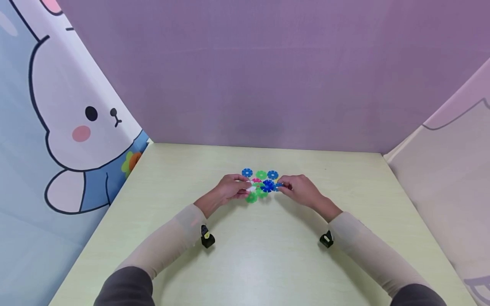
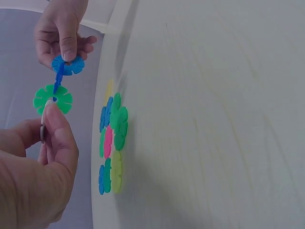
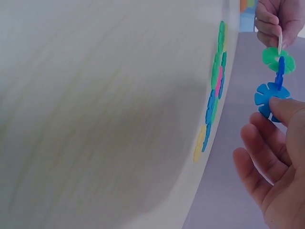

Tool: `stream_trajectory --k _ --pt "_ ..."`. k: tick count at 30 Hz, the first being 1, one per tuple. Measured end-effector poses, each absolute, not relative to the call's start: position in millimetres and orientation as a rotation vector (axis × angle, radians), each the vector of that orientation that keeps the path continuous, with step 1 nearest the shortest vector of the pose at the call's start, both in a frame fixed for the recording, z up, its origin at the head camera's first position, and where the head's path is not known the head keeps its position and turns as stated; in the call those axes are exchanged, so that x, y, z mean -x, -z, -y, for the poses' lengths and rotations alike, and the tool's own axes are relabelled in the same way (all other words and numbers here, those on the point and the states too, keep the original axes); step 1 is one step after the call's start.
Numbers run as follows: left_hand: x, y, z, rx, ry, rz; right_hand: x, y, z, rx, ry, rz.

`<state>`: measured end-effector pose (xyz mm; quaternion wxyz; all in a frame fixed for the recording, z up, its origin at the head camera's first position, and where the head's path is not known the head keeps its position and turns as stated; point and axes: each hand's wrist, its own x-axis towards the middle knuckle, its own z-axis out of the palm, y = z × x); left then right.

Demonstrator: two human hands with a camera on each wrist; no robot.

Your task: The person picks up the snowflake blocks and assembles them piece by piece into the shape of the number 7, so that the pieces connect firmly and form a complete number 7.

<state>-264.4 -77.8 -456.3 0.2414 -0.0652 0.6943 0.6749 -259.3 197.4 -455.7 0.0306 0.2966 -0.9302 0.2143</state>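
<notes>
A short chain of slotted plastic snowflake discs spans the space between both hands, raised above the table. My left hand pinches the white disc at one end. Slotted onto that is a green disc, then a dark blue disc seen edge-on in both wrist views. At the other end a lighter blue disc is pinched between thumb and fingers of my right hand. Under the thumb, part of this disc is hidden.
Loose discs lie grouped on the pale table below the hands, among them a pink disc, a yellow disc and several green and blue ones. A purple wall rises behind the table, and a rabbit-print curtain hangs at left.
</notes>
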Motion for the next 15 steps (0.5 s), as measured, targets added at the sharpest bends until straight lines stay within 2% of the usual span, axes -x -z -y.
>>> stream_trajectory --k 15 --pt "263.6 454.0 74.2 0.210 -1.863 -1.911 254.8 448.9 -191.7 -0.964 -0.631 2.835"
